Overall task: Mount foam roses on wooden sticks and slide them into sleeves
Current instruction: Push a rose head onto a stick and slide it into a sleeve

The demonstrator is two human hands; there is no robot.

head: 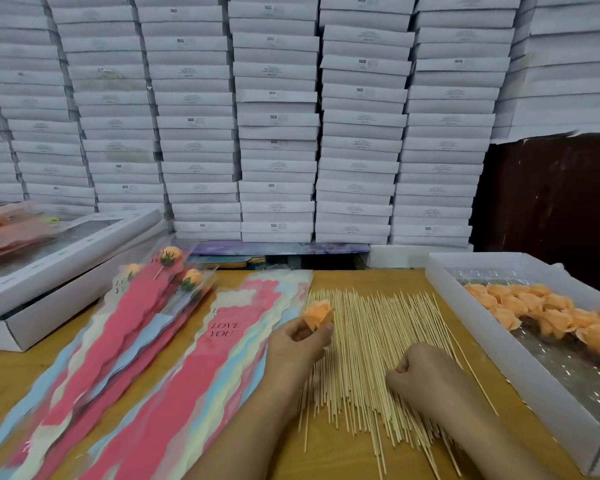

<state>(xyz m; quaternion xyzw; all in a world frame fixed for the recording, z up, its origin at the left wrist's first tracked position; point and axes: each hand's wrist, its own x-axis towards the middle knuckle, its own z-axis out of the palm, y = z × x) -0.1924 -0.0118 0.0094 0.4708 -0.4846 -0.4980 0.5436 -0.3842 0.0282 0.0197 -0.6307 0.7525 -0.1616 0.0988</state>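
My left hand holds an orange foam rose between its fingertips, above the left edge of a spread of thin wooden sticks lying on the table. My right hand rests on the sticks with its fingers curled; whether it pinches a stick cannot be told. Left of the sticks lies a pile of pink and pastel "LOVE YOU" sleeves. Further left, finished roses in sleeves lie in a small heap.
A white tray at the right holds several loose orange roses. White flat boxes sit at the left table edge. A wall of stacked white boxes stands behind the wooden table.
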